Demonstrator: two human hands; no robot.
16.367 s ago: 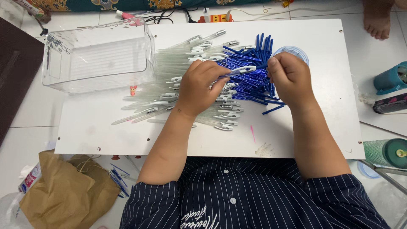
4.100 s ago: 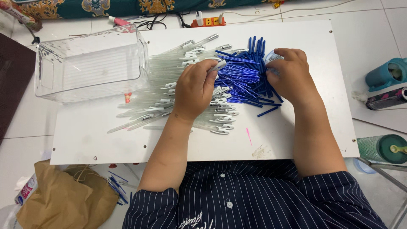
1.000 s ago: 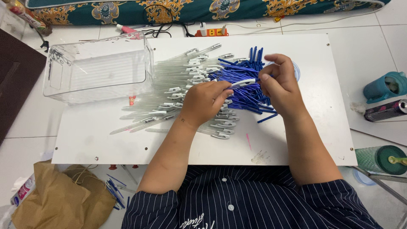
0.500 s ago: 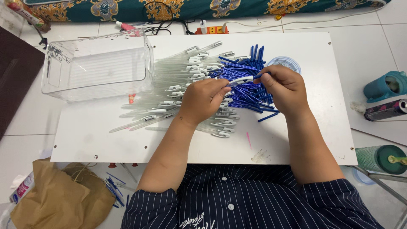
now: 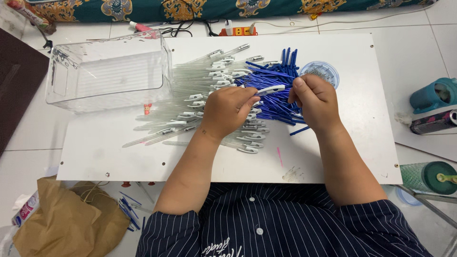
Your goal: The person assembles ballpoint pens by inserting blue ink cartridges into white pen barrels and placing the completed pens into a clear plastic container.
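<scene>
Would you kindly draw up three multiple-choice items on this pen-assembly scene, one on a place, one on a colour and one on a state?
1. Where does the clear plastic bin stand?
A. at the far left of the white board
B. at its near right corner
C. on the person's lap

2. What colour are the thin refills piled under the hands?
A. red
B. blue
C. green

3. How is the clear pen barrel held?
A. lying untouched on the pile
B. in the left hand, with the right hand at its end
C. dropped in the bin

Answers: 1 A, the bin sits by the board's far left edge. 2 B, the pile is plainly blue. 3 B, the left hand grips the barrel while the right hand pinches at its end.
</scene>
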